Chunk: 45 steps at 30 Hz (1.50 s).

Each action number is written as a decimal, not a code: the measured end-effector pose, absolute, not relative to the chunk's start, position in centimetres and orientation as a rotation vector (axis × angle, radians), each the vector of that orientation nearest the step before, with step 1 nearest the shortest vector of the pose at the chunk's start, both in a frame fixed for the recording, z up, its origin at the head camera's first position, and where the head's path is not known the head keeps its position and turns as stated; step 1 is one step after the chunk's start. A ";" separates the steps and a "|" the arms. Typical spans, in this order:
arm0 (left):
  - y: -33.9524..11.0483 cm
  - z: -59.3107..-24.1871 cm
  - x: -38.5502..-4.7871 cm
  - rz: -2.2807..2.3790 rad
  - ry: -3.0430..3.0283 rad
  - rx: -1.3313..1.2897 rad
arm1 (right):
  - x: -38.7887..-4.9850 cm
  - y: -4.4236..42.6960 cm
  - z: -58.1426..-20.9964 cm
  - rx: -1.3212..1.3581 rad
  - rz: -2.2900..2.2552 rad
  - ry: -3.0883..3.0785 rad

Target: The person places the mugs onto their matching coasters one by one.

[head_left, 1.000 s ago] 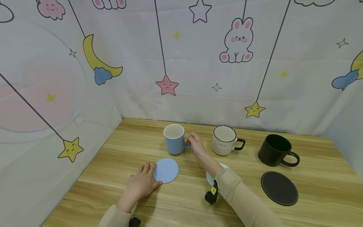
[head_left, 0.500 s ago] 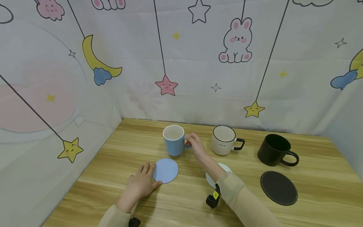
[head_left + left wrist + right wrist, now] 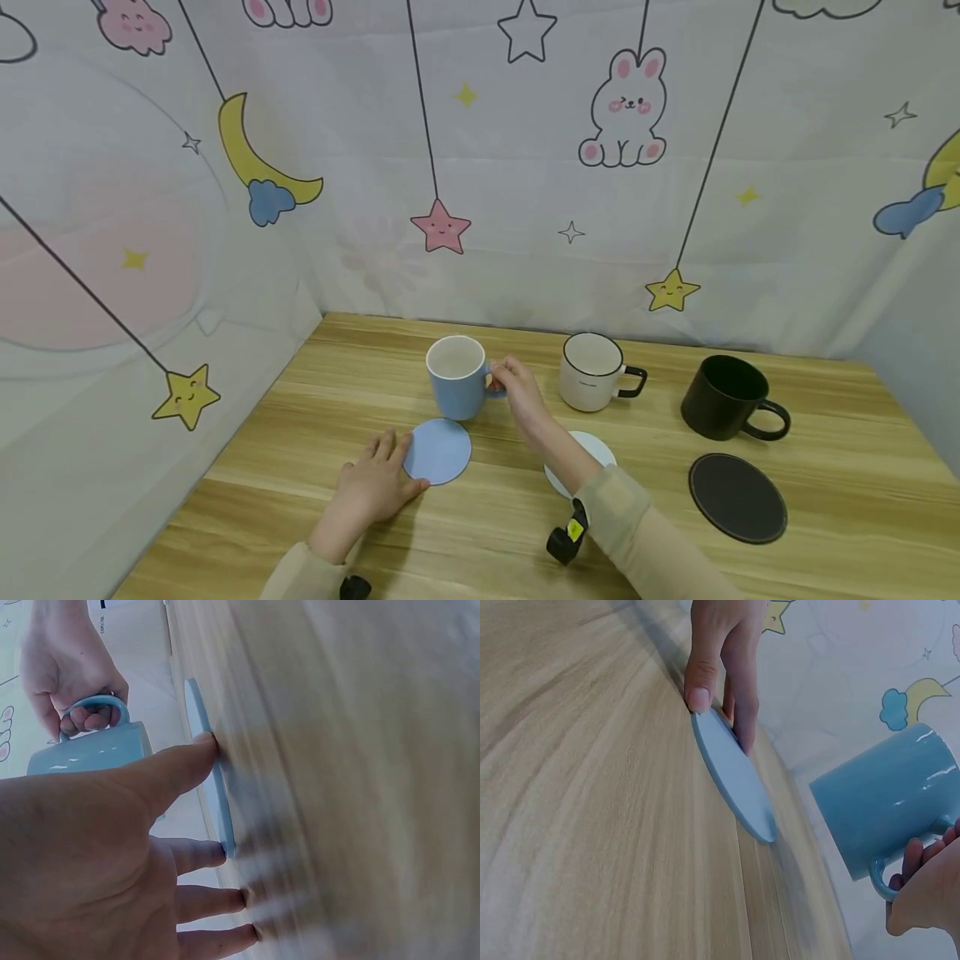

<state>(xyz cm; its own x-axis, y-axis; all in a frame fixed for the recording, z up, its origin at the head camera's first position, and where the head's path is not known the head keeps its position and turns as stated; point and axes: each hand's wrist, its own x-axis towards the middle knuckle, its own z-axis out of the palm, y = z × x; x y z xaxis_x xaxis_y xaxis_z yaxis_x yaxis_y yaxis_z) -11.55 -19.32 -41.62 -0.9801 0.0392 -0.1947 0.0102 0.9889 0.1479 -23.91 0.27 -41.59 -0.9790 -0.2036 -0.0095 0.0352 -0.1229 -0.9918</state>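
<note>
Upright in the head view is a light blue mug (image 3: 457, 393) with a pale inside. My right hand (image 3: 519, 390) grips its handle with curled fingers. A gap shows between the mug's base and the wooden table in the right wrist view, so it is held off the surface. Just in front of the mug lies a round blue coaster (image 3: 438, 454), flat on the table. My left hand (image 3: 377, 485) rests at the coaster's left side, fingers spread and fairly straight. In the left wrist view its thumb and index finger touch the rim of the coaster (image 3: 211, 776).
A white mug (image 3: 590, 375) with a black rim stands right of my right hand. A pale coaster (image 3: 600, 450) lies partly under my right forearm. Farther right are a black mug (image 3: 722, 400) and a black coaster (image 3: 738, 498). A patterned cloth (image 3: 510, 275) hangs behind the table (image 3: 480, 550).
My right hand has brought the blue mug slightly nearer and to the left, close to the blue coaster's far edge. The left hand and the coaster have stayed in place.
</note>
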 end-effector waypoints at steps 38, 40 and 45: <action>-19.6 -42.0 -11.7 0.218 2.930 0.021 | -20.5 -0.3 -41.4 -0.329 -2.198 1.903; -19.5 -42.1 -11.7 0.218 2.934 0.027 | -20.4 -0.4 -41.5 -0.320 -2.200 1.896; -19.5 -42.0 -11.7 0.218 2.942 0.040 | -20.3 -0.6 -41.7 -0.286 -2.204 1.888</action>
<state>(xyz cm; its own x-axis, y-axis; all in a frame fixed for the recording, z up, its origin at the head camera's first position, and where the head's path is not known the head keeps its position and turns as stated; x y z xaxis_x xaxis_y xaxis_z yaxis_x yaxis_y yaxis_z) -11.67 -19.50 -42.04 -0.9813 0.0412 -0.1879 0.0131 0.9888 0.1485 -20.27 -0.61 -41.69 -0.9557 -0.2942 0.0014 0.0437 -0.1466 -0.9882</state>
